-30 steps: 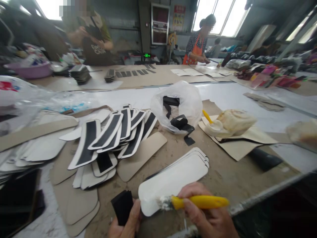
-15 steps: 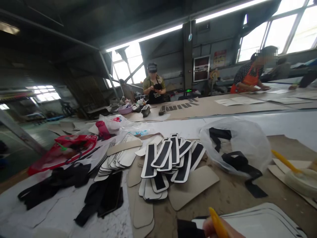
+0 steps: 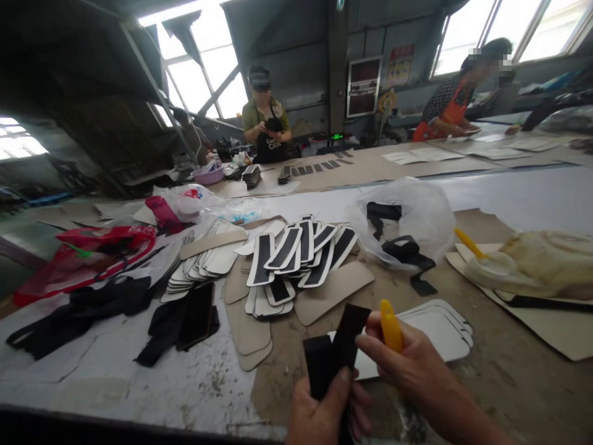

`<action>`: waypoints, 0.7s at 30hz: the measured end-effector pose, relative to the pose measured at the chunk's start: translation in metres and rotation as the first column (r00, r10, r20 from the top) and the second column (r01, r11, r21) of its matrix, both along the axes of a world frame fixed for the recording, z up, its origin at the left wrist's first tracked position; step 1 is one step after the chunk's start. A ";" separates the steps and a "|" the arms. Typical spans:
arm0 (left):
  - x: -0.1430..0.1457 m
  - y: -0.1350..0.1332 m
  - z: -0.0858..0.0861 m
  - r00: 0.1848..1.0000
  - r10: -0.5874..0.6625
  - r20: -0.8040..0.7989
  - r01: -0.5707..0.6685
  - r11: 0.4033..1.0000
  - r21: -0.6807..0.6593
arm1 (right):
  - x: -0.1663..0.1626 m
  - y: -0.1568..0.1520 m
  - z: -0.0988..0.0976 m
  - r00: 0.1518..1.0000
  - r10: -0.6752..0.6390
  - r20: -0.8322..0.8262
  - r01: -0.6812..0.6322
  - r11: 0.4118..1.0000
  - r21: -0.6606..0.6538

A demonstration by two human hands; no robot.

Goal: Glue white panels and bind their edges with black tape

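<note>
Black strips (image 3: 319, 364) sit in your left hand (image 3: 324, 411), low in the middle of the view; your thumb presses them against your curled fingers, so that hand is pinching the little stack. One leaning strip (image 3: 353, 327) tips away from the rest; its long side runs up and to the right, and its top end points toward your right hand (image 3: 412, 371). Your right hand is just beside that top end, nearer to it than the left; you cannot tell from here if the fingertips touch it. Those fingers are closed tight round a yellow handle (image 3: 390, 327), which sticks up; its lower end is hidden. Behind both hands lies a stack of white pieces (image 3: 440, 334) on the table (image 3: 509, 383); a fan of black-and-white pieces (image 3: 301, 250) and a clear bag (image 3: 417, 210) lie farther off.
</note>
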State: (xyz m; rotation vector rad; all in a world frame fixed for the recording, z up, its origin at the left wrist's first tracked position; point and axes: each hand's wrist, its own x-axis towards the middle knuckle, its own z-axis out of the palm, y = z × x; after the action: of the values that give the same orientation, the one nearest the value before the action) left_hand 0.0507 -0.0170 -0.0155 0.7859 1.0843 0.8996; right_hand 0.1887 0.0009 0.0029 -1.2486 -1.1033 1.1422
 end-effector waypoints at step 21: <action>-0.006 -0.028 -0.052 0.987 -0.083 -0.135 0.059 0.983 -0.176 | 0.087 -0.006 0.022 0.955 0.102 0.278 -0.030 0.967 -0.253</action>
State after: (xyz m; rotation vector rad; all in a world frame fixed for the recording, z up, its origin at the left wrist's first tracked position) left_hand 0.0449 -0.0454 -0.0679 0.7486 1.2336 0.6872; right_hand 0.2760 -0.0049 0.0250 -1.6236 -1.2538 1.2006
